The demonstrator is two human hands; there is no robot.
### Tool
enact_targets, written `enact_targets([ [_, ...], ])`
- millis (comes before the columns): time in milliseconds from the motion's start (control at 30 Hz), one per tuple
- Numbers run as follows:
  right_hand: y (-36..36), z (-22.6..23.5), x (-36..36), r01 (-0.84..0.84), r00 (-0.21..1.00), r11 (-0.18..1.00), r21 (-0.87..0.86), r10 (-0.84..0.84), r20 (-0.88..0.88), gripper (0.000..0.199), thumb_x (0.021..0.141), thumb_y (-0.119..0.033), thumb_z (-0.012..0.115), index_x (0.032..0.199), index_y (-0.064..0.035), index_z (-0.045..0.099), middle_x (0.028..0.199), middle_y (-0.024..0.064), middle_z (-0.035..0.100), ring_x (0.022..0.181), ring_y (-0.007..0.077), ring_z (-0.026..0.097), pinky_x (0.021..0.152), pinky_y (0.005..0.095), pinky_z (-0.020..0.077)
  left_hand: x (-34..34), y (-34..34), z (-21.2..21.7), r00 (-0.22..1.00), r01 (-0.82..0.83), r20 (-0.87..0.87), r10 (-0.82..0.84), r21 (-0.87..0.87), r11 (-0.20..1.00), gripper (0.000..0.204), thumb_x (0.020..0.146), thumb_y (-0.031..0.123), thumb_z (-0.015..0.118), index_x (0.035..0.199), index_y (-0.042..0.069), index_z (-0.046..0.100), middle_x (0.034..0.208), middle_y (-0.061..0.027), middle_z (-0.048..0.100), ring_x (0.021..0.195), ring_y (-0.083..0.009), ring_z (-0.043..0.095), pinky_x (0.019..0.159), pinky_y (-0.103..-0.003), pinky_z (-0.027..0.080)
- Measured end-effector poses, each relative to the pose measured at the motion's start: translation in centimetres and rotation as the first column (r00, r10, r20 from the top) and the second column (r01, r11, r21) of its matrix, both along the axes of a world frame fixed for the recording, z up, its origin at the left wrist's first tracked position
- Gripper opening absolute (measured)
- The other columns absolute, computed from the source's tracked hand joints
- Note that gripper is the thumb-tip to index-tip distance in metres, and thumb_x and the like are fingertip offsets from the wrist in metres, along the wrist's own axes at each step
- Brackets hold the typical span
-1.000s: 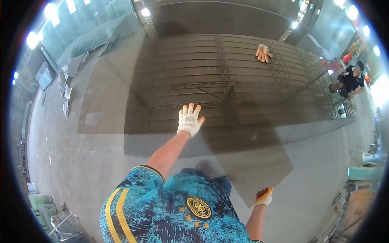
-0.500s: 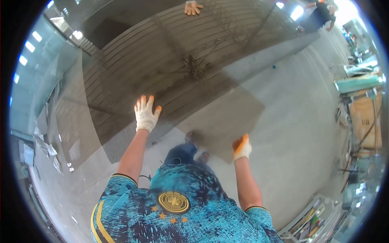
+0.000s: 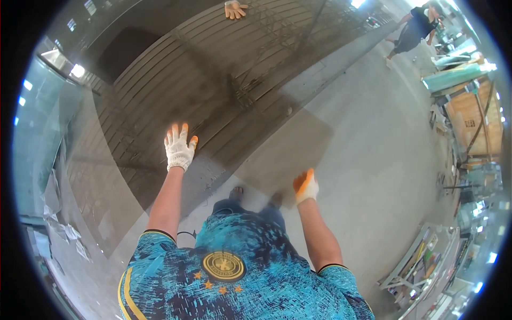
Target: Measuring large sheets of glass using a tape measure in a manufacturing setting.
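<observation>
A large dark, glossy sheet (image 3: pixel 154 101), apparently glass, fills the upper left and mirrors the ribbed roof and trusses. My left hand (image 3: pixel 180 149), in a white glove with orange fingertips, is spread over its near part, palm down; whether it touches is unclear. My right hand (image 3: pixel 306 186), in a similar glove, is curled with the orange palm side facing left. It sits by the near corner of a darker rectangular patch (image 3: pixel 298 144); any edge inside its fingers cannot be made out. Another gloved hand (image 3: pixel 234 9) shows at the top, perhaps a reflection.
A person (image 3: pixel 416 26) in dark clothes is at the upper right. Glass panes (image 3: pixel 453 77), a wooden panel (image 3: pixel 477 117) and a rack of tools or strips (image 3: pixel 421 256) line the right side. Torn sheet scraps (image 3: pixel 66 232) lie at the left.
Both my hands now appear slightly farther left, keeping their shapes. My feet have shifted apart. The person at the upper right shows more fully, with legs visible, as the view has turned.
</observation>
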State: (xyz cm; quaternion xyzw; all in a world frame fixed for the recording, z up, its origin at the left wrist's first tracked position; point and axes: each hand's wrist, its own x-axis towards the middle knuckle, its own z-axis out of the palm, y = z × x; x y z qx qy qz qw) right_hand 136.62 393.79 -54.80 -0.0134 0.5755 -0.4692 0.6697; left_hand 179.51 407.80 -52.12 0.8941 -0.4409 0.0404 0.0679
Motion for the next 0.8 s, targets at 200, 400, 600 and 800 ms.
enact_targets([
  [200, 4.8, -2.1, 4.5, -0.006, 1.0, 0.996, -0.087, 0.008, 0.013, 0.029, 0.101, -0.026, 0.06, 0.079, -0.0152, 0.046, 0.062, -0.0009, 0.04, 0.05, 0.018, 0.039, 0.047, 0.0348, 0.0314, 5.4, 1.6, -1.1, 0.999, 0.04, 0.003, -0.04, 0.04, 0.998, 0.065, 0.096, 0.048, 0.058, 0.152, 0.019, 0.042, 0.157, -0.018, 0.033, 0.141, -0.041, 0.034, 0.116, -0.052, 0.029],
  [400, 6.6, -2.6, 8.3, 0.079, 0.996, 0.995, -0.054, -0.076, 0.051, 0.028, 0.099, -0.025, 0.064, 0.08, -0.0144, 0.046, 0.061, -0.0013, 0.04, 0.047, 0.0161, 0.036, 0.044, 0.0329, 0.0285, 9.5, 1.7, -2.2, 0.994, 0.093, 0.063, -0.094, 0.008, 0.996, 0.063, 0.096, 0.046, 0.058, 0.15, 0.018, 0.043, 0.154, -0.0169, 0.036, 0.138, -0.0401, 0.036, 0.113, -0.052, 0.033],
  [600, 6.2, -4.1, 10.0, 0.117, 0.993, 0.992, -0.046, -0.116, 0.022, 0.026, 0.098, -0.026, 0.068, 0.085, -0.0147, 0.049, 0.063, -0.0021, 0.044, 0.044, 0.0125, 0.034, 0.04, 0.0299, 0.0237, 11.0, 0.9, -3.1, 0.991, 0.086, 0.103, -0.086, 0.013, 0.996, 0.061, 0.099, 0.048, 0.052, 0.152, 0.018, 0.04, 0.155, -0.0162, 0.035, 0.139, -0.0394, 0.036, 0.113, -0.053, 0.031],
  [800, 5.2, -4.1, 9.0, 0.093, 0.995, 0.992, -0.085, -0.089, 0.053, 0.025, 0.098, -0.026, 0.066, 0.084, -0.0139, 0.049, 0.063, -0.0013, 0.044, 0.046, 0.0135, 0.035, 0.041, 0.0307, 0.0249, 10.7, 0.1, -3.4, 0.984, 0.107, 0.145, -0.105, -0.003, 0.994, 0.06, 0.1, 0.048, 0.051, 0.151, 0.018, 0.041, 0.155, -0.0161, 0.036, 0.138, -0.0389, 0.036, 0.113, -0.054, 0.03],
])
